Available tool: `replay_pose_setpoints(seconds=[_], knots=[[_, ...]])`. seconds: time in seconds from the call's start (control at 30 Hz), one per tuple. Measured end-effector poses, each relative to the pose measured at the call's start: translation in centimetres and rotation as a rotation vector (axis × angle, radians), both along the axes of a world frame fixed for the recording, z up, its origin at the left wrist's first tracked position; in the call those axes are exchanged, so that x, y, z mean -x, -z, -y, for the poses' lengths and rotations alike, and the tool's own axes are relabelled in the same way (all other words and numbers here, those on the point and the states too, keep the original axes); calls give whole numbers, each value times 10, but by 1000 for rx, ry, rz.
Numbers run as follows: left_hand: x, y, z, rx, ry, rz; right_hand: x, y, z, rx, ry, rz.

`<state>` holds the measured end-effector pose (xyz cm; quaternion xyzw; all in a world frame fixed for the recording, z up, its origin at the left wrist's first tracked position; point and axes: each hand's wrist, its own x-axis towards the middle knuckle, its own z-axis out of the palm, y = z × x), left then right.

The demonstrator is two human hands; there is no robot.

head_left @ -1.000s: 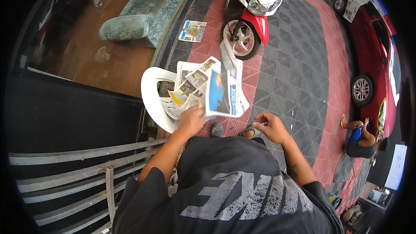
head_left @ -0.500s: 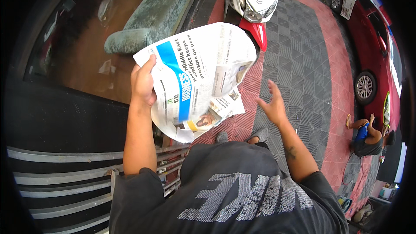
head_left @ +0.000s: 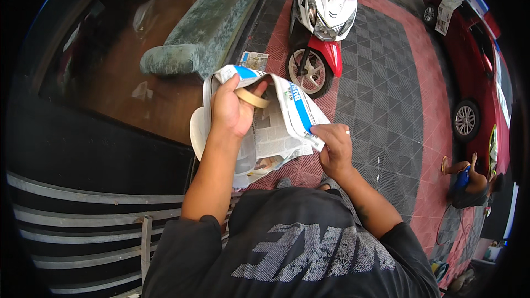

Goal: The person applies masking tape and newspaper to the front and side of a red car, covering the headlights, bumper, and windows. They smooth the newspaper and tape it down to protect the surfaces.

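A newspaper sheet [head_left: 301, 111] with a blue banner hangs bent between my two hands at chest height. My left hand [head_left: 229, 109] is closed on its left part, with a roll of tan masking tape [head_left: 254, 99] at the fingers. At the sheet's lower right corner, my right hand [head_left: 335, 146] pinches the edge between thumb and fingers; a ring shows on it. Beneath the sheet are more printed papers [head_left: 270, 164] and a pale, rounded plastic thing [head_left: 197, 132], partly hidden by my left forearm.
A white and red scooter [head_left: 326, 14] stands ahead. Left of it, a green bench [head_left: 207, 27] sits behind glass. Metal rails [head_left: 88, 215] run at lower left. On the right, a person [head_left: 469, 182] crouches beside a red car [head_left: 475, 49]. Another newspaper [head_left: 254, 59] lies near the scooter.
My right hand, free before, now grips the newspaper's corner. The sheet has turned and folded over, and the tape roll has come into sight at my left hand.
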<state>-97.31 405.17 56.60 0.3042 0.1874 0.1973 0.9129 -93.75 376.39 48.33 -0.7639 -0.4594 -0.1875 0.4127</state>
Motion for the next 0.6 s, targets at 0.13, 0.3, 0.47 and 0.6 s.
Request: replay_pose_setpoints(seconds=[0.13,0.3,0.47,0.6], knots=[[-2,-11,27,-334,104,98,-2,-5,-7,-441,41,-1156],[9,62,57,-943,187,-115,-11,-11,-16,-783,-88,-1513],[20,94,116,-947,327,104,-9,8,-8,-816,-289,-1627],[30,74,132,-1173,281,27,-5,19,-4,-823,-454,-1634]])
